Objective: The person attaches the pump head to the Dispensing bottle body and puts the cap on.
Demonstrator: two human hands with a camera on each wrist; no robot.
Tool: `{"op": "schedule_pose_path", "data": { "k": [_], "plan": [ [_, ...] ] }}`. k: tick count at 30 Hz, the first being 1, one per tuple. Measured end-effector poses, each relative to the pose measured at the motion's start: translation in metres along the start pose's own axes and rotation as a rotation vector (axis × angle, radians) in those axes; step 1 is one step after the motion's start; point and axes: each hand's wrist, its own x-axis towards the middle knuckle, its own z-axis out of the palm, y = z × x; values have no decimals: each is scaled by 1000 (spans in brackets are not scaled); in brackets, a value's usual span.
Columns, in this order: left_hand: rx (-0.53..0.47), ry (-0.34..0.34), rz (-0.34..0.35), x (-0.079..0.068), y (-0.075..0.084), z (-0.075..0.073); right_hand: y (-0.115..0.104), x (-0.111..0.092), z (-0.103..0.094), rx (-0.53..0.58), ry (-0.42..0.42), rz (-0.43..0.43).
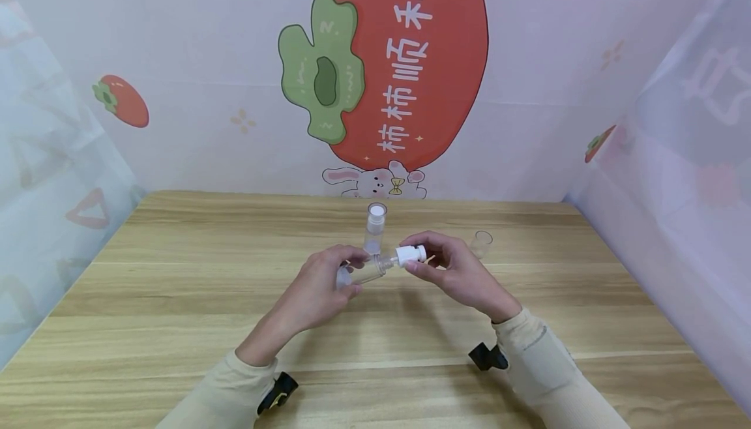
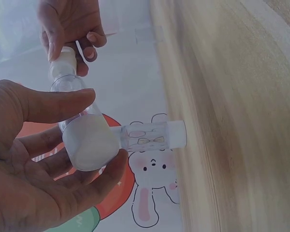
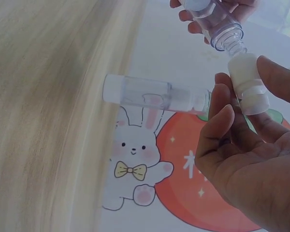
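My left hand [image 1: 321, 285] grips a clear bottle [image 1: 368, 274] around its body, tilted with the neck toward the right. Its white base [image 2: 91, 144] faces the camera in the left wrist view. With thumb and fingers my right hand [image 1: 456, 271] pinches a white pump head [image 1: 409, 255]. The pump head sits in line with the bottle's mouth, and the threaded neck [image 3: 233, 46] shows bare between them. Whether the two touch at the tip is hard to tell. Just behind the hands, a second clear bottle [image 1: 374, 230] with a white pump top and clear cover stands upright.
A clear cap [image 1: 481, 242] stands on the wooden table [image 1: 193, 272] behind my right hand. Behind the table's far edge hangs a printed cloth [image 1: 205, 57], and more cloth closes off both sides.
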Motion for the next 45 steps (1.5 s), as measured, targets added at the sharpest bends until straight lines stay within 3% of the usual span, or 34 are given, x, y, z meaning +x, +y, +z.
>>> {"op": "schedule_pose_path", "data": {
  "k": [45],
  "plan": [
    [-46,-37,-12,-2,2,3,-2,-1,7,-60,-32,-60]
  ]
}}
